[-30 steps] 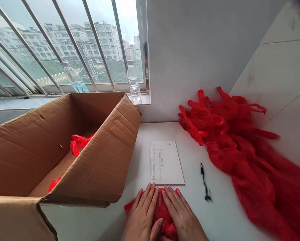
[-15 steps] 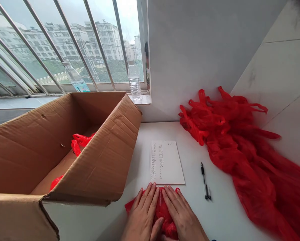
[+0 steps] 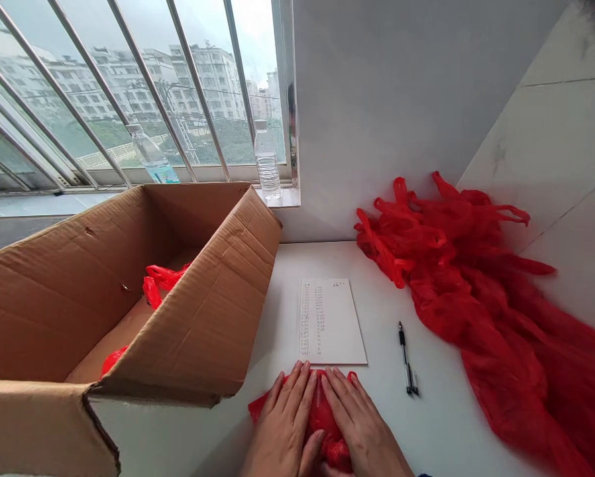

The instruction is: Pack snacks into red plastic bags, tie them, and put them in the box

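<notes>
A crumpled red plastic bag (image 3: 322,424) lies on the white table at the bottom of the view, largely covered by both hands. My left hand (image 3: 285,421) rests flat on its left part, fingers stretched forward, thumb pointing inward. On the right part my right hand (image 3: 357,417) lies flat too, fingers extended. The fingertips of the two hands slant toward each other, with a strip of red plastic showing between them. Just beyond the fingertips is a white sheet of paper (image 3: 340,324) with columns of handwriting.
An open cardboard box (image 3: 203,311) with red bags (image 3: 153,291) inside stands left. Right of the paper lies a black pen (image 3: 404,358), its cap at the lower end. A large heap of red plastic bags (image 3: 481,311) covers the right side. Clear bottles (image 3: 268,165) stand by the barred window.
</notes>
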A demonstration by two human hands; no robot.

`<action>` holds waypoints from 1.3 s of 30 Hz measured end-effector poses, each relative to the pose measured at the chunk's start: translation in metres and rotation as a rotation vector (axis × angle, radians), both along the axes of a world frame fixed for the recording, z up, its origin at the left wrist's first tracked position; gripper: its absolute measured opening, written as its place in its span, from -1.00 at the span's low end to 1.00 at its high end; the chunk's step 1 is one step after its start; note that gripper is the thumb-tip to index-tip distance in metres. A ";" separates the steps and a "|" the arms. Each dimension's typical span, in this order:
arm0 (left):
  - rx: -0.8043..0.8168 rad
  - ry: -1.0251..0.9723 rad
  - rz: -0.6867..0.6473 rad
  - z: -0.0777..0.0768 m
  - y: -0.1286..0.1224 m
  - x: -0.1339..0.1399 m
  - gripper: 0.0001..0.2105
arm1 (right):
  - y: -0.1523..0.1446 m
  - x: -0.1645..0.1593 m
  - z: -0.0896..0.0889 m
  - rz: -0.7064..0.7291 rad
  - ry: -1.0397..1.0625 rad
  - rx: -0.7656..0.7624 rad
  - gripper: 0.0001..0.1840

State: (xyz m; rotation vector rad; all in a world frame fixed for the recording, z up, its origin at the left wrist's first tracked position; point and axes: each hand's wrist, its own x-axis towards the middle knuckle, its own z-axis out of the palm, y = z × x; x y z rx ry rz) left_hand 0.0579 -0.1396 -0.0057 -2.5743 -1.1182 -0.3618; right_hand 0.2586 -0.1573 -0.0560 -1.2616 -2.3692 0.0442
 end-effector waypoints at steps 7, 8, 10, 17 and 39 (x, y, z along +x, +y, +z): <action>-0.001 -0.030 0.002 -0.002 0.000 0.000 -0.37 | 0.002 -0.001 0.004 0.007 -0.013 0.059 0.20; -0.010 -0.037 0.000 -0.002 0.000 0.000 -0.36 | 0.002 0.000 0.006 0.017 -0.019 0.063 0.20; -0.024 -0.043 0.000 -0.002 0.000 0.000 -0.36 | 0.002 -0.001 0.007 0.013 -0.021 0.065 0.21; 0.004 0.005 -0.006 0.000 0.000 0.001 -0.39 | 0.002 -0.002 0.004 0.003 -0.009 0.091 0.23; 0.000 -0.022 -0.002 -0.005 0.001 0.001 -0.37 | 0.003 -0.003 -0.004 0.002 0.005 0.051 0.25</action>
